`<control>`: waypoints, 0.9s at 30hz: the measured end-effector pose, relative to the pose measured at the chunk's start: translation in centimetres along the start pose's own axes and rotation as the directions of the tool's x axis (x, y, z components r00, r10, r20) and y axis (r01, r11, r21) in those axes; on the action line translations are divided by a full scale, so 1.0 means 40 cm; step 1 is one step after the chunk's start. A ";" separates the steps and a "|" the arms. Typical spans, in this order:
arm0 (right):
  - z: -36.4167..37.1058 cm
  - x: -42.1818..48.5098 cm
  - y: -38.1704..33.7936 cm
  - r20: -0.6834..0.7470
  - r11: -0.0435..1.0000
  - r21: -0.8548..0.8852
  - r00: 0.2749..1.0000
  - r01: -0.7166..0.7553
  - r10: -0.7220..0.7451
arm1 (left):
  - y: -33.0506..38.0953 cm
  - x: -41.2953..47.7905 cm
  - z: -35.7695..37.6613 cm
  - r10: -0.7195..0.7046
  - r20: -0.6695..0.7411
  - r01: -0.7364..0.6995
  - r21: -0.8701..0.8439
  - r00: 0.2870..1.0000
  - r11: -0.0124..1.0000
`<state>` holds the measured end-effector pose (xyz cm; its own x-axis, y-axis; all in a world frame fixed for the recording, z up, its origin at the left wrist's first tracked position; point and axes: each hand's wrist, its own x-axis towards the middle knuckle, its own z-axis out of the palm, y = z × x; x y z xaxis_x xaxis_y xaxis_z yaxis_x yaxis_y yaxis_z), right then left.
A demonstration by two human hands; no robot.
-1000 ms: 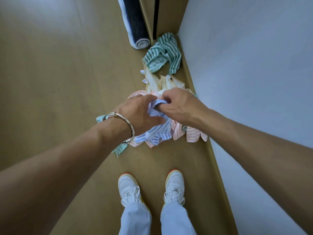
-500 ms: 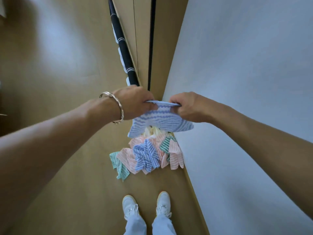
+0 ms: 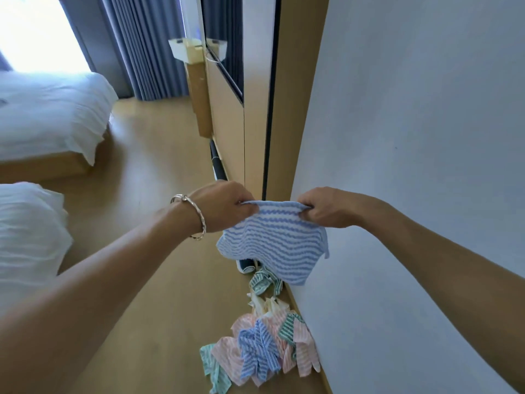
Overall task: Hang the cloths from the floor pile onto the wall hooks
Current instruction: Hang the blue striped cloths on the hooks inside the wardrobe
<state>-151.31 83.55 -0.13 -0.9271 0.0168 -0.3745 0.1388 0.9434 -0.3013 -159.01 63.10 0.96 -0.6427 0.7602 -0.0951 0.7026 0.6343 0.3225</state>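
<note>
The thin blue-and-white wavy-striped cloth (image 3: pixel 272 243) hangs at the centre of the frame, beside the pale wall (image 3: pixel 412 166). The left hand (image 3: pixel 224 206) pinches one upper corner and the right hand (image 3: pixel 326 209) pinches the other. It looks light, soft and limp, so the top hem seems the best place to hold it. Compared with half a second ago, the view has lifted. The pile of striped cloths (image 3: pixel 264 348) now lies at lower centre, further below the hands. No hooks show.
</note>
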 end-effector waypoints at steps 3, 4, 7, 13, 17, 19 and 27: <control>-0.016 -0.026 -0.074 0.048 0.995 -0.083 0.998 0.046 -0.042 | -0.013 -0.071 -0.025 -0.003 -0.017 0.004 0.008 1.000 1.000; -0.018 -0.030 -0.095 0.069 0.993 -0.104 0.996 0.055 -0.048 | -0.021 -0.093 -0.025 -0.014 -0.012 0.014 0.016 1.000 1.000; -0.021 -0.032 -0.155 0.101 0.990 -0.122 0.993 0.072 -0.059 | -0.036 -0.158 -0.017 -0.092 -0.036 0.093 0.016 0.995 0.996; 0.030 -0.019 -0.238 0.161 0.976 -0.138 0.976 0.169 -0.146 | -0.031 -0.242 0.038 -0.261 -0.039 0.259 -0.064 0.964 0.964; 0.092 -0.014 -0.233 0.194 0.963 -0.119 0.956 0.244 -0.218 | -0.019 -0.278 0.127 -0.343 -0.011 0.339 -0.130 0.939 0.932; 0.139 -0.019 -0.223 0.259 0.947 -0.129 0.931 0.296 -0.256 | -0.003 -0.305 0.189 -0.391 0.024 0.390 -0.144 0.920 0.910; 0.318 -0.012 -0.281 0.442 0.810 -0.181 0.782 0.558 -0.439 | 0.037 -0.503 0.346 -0.671 0.108 0.664 -0.327 0.733 0.673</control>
<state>-147.99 68.71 -7.72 -0.6319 -0.5478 -0.5482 -0.4674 0.8336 -0.2943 -140.82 50.68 -9.70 -0.9098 0.1468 -0.3883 -0.0541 0.8855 0.4615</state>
